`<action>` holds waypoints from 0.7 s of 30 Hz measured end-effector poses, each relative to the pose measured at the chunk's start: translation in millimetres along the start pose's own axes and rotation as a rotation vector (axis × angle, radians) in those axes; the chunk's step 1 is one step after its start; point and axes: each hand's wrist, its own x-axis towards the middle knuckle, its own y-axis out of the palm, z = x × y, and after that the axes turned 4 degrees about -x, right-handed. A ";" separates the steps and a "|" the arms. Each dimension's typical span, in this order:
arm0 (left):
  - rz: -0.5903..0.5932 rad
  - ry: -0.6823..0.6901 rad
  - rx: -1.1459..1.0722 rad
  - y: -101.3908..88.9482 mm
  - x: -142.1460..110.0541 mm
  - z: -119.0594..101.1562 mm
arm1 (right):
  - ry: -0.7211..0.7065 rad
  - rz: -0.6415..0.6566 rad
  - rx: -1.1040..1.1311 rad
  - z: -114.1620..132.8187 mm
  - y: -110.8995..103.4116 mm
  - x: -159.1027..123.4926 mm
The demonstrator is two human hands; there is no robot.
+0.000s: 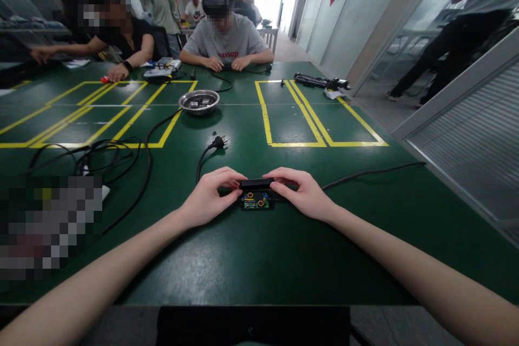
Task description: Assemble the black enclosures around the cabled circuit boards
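Between my two hands is a black plastic casing half (257,184), tilted up at the back edge of a small circuit board (256,201). The board sits in a dark shell on the green table, with ring-shaped coils and small parts showing. My left hand (213,194) pinches the casing's left end between thumb and fingers. At its right end my right hand (300,189) grips it the same way. A black cable (371,173) runs off to the right from under my right hand. Another cord, ending in a power plug (219,142), passes behind my left hand.
A metal bowl (199,102) with small metal parts stands ahead. Coiled black cables (117,146) lie to the left, near a blurred-out object (44,221). Yellow tape (295,145) marks the table. Black rods (318,82) lie far right. Two people sit across the table.
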 end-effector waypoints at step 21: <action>0.023 0.047 0.038 -2.6 -0.2 -1.6 | -0.035 0.020 0.007 3.4 -1.6 -0.9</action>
